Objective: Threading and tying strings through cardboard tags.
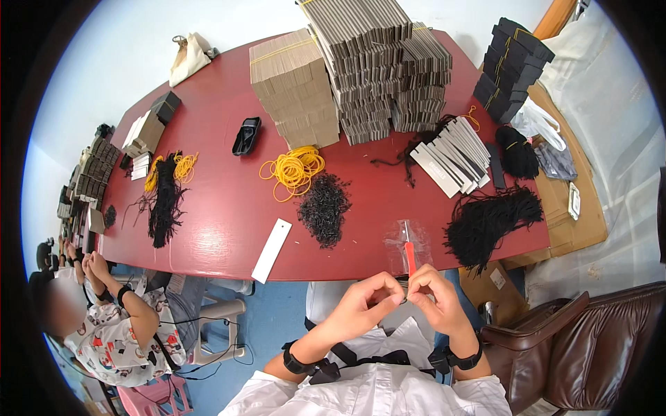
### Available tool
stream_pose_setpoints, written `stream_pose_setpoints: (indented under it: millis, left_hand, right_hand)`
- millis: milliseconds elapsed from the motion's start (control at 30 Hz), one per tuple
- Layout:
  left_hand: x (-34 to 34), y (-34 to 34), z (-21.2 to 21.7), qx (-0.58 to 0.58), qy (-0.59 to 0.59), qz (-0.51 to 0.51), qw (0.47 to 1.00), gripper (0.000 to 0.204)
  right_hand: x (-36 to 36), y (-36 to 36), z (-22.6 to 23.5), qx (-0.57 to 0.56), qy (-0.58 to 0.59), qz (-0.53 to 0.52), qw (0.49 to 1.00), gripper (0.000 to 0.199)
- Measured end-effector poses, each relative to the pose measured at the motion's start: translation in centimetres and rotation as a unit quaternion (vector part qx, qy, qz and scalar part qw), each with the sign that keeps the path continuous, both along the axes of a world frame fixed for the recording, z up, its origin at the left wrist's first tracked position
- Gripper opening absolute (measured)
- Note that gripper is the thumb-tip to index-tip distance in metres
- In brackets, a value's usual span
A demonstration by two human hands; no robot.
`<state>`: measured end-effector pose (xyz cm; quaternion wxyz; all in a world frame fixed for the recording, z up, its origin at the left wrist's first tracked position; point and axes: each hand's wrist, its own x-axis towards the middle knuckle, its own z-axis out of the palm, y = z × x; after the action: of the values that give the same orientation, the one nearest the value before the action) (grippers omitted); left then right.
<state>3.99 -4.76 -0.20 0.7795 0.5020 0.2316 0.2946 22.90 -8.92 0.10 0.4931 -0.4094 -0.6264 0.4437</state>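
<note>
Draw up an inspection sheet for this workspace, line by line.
Surface: dark red table, crowded at the far side and right.
Job's things: slim orange-red tool by the right hand, over a clear plastic bag; whether it is gripped is unclear.
Clutter: tall cardboard stacks, yellow bands, a heap of small black pieces, black cords, fanned white cards.
Hands: left hand and right hand close together at the near edge; anything between the fingertips is too small to identify.
Cables: thin black cables around a pale stool at left.
Surroundings: co-worker at left, brown chair at right.
</note>
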Motion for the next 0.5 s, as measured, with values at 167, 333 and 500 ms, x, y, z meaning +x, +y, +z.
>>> stream_pose_setpoints:
  millis: [167, 333, 500]
  left_hand:
    - [0.5, -0.1, 0.9, 0.322, 0.160, 0.136, 0.923, 0.013]
    - [1.0, -0.3, 2.8, 0.341, 0.268, 0.208, 0.877, 0.012]
    - [-0.6, -0.4, 0.7, 0.319, 0.270, 0.170, 0.893, 0.010]
  right_hand:
    - [-0.2, -0.3, 0.4, -0.041, -0.034, -0.043, 0.998, 0.008]
    - [0.0, -0.7, -0.1, -0.066, -0.047, -0.089, 0.993, 0.008]
    - [-0.4, -0.8, -0.5, -0.052, -0.061, -0.131, 0.988, 0.007]
